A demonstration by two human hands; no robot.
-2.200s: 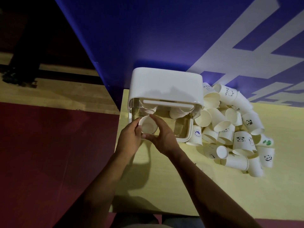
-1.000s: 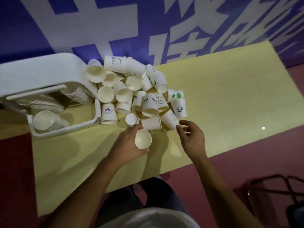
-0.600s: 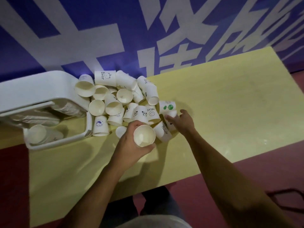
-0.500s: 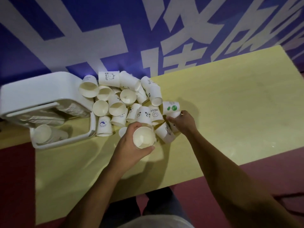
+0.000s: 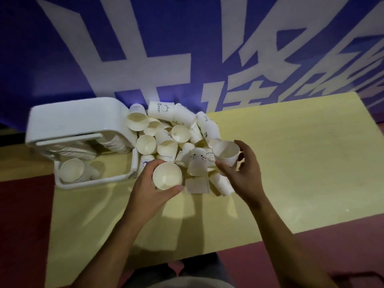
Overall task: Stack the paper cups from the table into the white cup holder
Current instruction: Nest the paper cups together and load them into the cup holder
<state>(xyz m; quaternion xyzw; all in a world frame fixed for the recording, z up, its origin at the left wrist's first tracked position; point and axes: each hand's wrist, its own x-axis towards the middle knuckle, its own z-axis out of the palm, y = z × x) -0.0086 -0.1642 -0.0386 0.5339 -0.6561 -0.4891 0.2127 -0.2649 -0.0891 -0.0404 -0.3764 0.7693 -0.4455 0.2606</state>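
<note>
Right now your left hand (image 5: 149, 183) curls round one paper cup (image 5: 167, 175), mouth up, and your right hand (image 5: 243, 173) pinches a second cup (image 5: 225, 152) at the three o'clock edge of the pile (image 5: 166, 145); the white cup holder (image 5: 72, 119) sits at the pile's nine o'clock. These look light and crushable, so grip the walls gently, below the rim

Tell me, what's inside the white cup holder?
Inside the white cup holder, a stack of paper cups lies on its side, and more nested cup rims show behind it. The lid hides how far back they go.
</note>
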